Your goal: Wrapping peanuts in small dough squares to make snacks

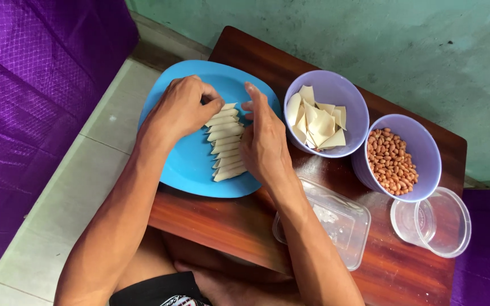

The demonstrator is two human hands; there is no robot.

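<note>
On the blue plate (182, 164), which sits at the near left corner of a dark wooden bench (222, 226), a column of pale rolled pastry sticks (225, 141) lies stacked one below another, each slanting a little. Both of the person's hands work at the top of this column. The left hand (180, 110) is curled, its fingertips pinched on the uppermost roll at the column's left end; the grip looks closed on that roll, though the knuckles hide the fingertips. The right hand (265, 139) stands edge-on just beside the right ends of the rolls, fingers straight and together, loose rather than clenched, its palm side touching or nearly touching them; it grasps nothing that can be seen.

Right of the plate stands a lilac bowl (347, 96) holding flat, cream-coloured pastry sheets (316, 122), cut in squares and lying loosely over one another. Just beside it, further right, a second lilac bowl (426, 147) is filled with red-brown peanuts (392, 161). Nearer the person, a clear rectangular plastic container (336, 226) lies on the bench under the right forearm, and a clear round plastic tub (440, 224) stands at the bench's right edge. Purple fabric (29, 85) lies to the left, over a pale tiled floor (69, 192).
</note>
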